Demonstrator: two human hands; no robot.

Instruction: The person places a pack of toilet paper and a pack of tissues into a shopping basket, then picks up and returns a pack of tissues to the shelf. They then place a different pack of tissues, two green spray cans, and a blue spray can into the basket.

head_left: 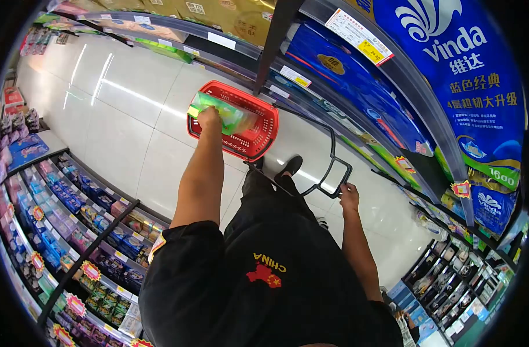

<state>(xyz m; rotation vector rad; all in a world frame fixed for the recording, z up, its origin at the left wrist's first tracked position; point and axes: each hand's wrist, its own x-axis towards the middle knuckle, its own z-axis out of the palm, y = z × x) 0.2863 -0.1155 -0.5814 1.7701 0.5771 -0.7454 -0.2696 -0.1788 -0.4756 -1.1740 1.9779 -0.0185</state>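
My left hand (pixel 209 117) is closed on a green and white package (pixel 234 120), which is partly blurred by motion. Beneath the package is a red plastic basket (pixel 263 130) with slotted walls, standing on the floor; the package hides part of its inside. From the basket a long black handle (pixel 332 139) reaches to the right, ending in a squared loop. The fingers of my right hand (pixel 349 197) are wrapped round the end of that loop.
Shelves with blue tissue packs (pixel 357 87) run along the upper right. More shelves of small packages (pixel 96 202) stand at the left, and another rack (pixel 449 277) is at the lower right. My shoe (pixel 292 166) rests on the tiled floor (pixel 125 127) near the basket.
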